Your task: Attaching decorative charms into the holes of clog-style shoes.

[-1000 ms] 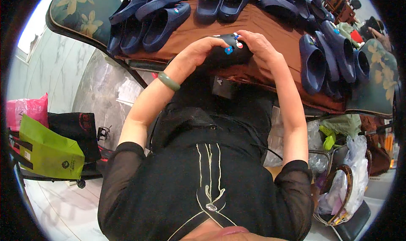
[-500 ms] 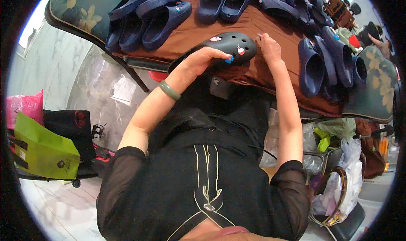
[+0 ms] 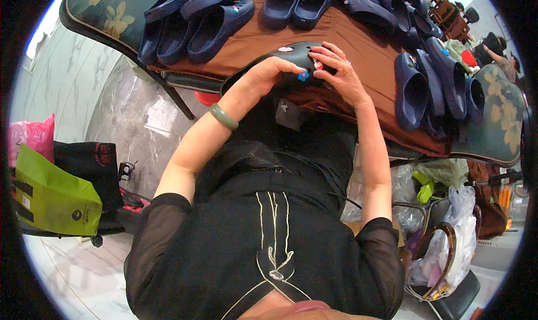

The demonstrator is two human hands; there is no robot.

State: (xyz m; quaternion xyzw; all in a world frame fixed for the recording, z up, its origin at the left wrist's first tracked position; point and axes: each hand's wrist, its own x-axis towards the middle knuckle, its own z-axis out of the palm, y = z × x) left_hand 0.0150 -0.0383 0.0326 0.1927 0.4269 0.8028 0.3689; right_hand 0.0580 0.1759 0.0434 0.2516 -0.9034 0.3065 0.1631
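Left hand [image 3: 268,74] is clamped on one black clog [image 3: 297,54], thumb on top, other fingers hidden; one smooth green bangle [image 3: 224,117] rings its wrist. Right hand [image 3: 341,76] arches over the clog's toe, fingers bent; whether it grips anything I cannot tell. Three charms show on the rounded upper: a blue flower [image 3: 303,76] by the left thumb, a red-and-white charm [image 3: 318,66] at the right fingertips, a pink-and-white charm [image 3: 286,49] just beyond the left hand. Past both hands spreads one wrinkled brown cloth [image 3: 336,33]. On it, two navy clogs [image 3: 278,7] stand paired; at least four more [image 3: 412,90] sit right of the right hand.
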